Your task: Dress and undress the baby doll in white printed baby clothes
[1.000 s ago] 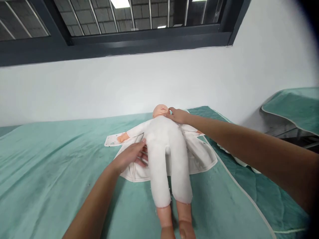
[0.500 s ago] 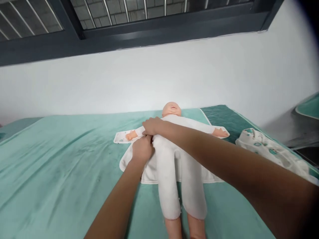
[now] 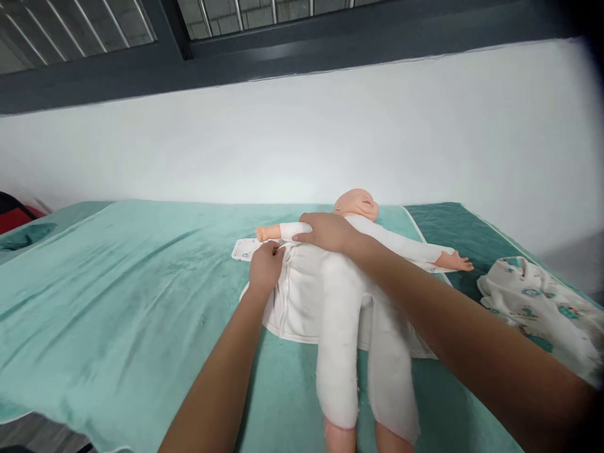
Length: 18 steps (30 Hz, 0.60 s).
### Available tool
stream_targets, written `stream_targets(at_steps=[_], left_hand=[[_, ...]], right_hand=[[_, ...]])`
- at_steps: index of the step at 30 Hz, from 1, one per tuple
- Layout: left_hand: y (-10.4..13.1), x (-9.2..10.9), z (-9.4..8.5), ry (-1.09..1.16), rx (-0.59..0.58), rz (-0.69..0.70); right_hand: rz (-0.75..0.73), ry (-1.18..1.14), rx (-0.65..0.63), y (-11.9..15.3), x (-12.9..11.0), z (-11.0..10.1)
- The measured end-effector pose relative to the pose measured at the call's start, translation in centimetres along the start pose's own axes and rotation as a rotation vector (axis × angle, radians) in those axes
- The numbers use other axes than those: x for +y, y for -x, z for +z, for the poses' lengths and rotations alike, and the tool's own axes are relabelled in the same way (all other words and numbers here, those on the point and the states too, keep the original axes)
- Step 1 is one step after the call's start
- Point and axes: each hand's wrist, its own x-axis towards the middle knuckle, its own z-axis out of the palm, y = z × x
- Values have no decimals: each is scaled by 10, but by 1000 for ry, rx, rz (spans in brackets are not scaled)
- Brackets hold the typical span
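Since the earlier frame, the baby doll [image 3: 340, 340] has rolled toward the right, its one arm lifting off the printed sleeve [image 3: 243, 249]. It lies on a white garment [image 3: 299, 302] over the green sheet [image 3: 136, 308]. The left hand [image 3: 265, 267] pinches this garment's edge; the right hand [image 3: 328, 231] curls around the doll's arm. Behind is the white wall [image 3: 236, 145].

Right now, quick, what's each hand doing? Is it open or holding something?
Left hand: closed, pinching the edge of the white shirt.
Right hand: closed around the doll's arm.
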Motion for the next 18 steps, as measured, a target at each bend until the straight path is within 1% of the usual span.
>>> stream_targets(at_steps=[2,4,6,8,10,13,18], left_hand=[[-4,-7,-3,196,47,-72],[-6,-12,-5,380,73,-114],[-7,-16,-5,553,61,-151],[-8,-18,-4,674,36,-199],[-8,-20,-4,723,28,-238],[-10,-21,-3,718,47,-254],[-6,-17,-2,644,152,-202]], right_hand=[[-11,-2,2,4,-1,-2],[-7,23,-12,8,-2,-4],[15,65,-37,9,-2,-6],[54,101,-66,10,-2,-7],[79,131,-90,9,0,-7],[84,183,-116,8,1,-5],[76,273,-140,6,1,1]])
